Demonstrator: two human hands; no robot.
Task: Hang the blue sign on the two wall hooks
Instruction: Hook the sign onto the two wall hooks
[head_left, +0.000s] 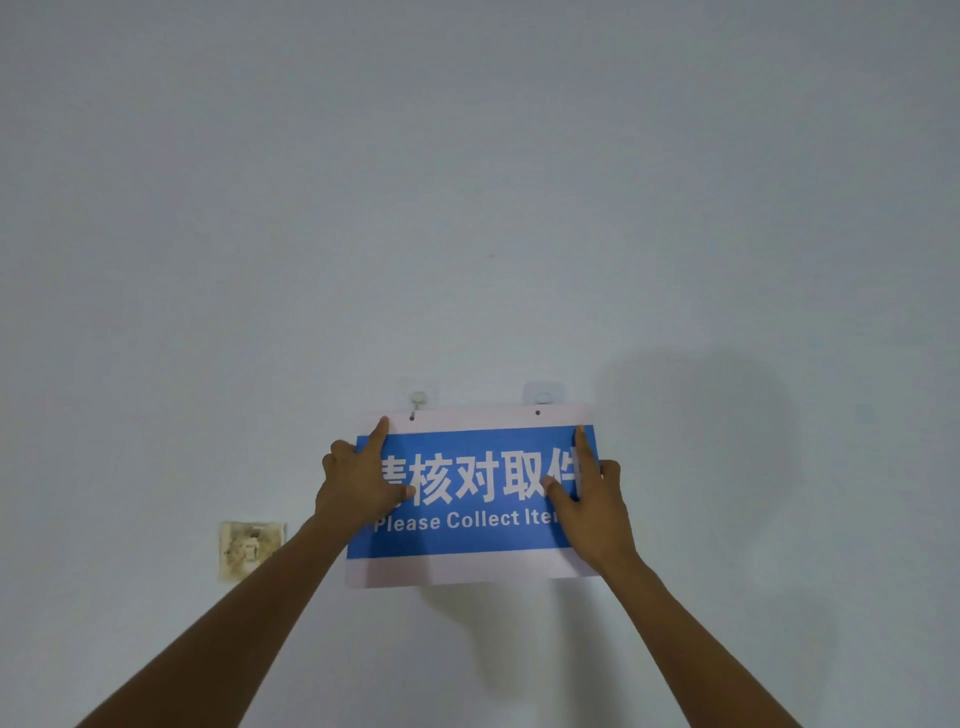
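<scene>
The blue sign (470, 540) with white lettering and a pale border lies flat against the wall. My left hand (358, 480) grips its left edge, index finger stretched up toward the top corner. My right hand (592, 499) holds the right edge, index finger pointing up. Two clear adhesive hooks sit just above the sign's top edge. The left hook (417, 399) reaches down to the sign's left hole. The right hook (542, 397) sits above the right hole (537, 412), apart from it.
A stained, yellowed wall plate (251, 548) sits on the wall to the left of the sign, beside my left forearm. The rest of the view is plain pale wall with my shadow at right.
</scene>
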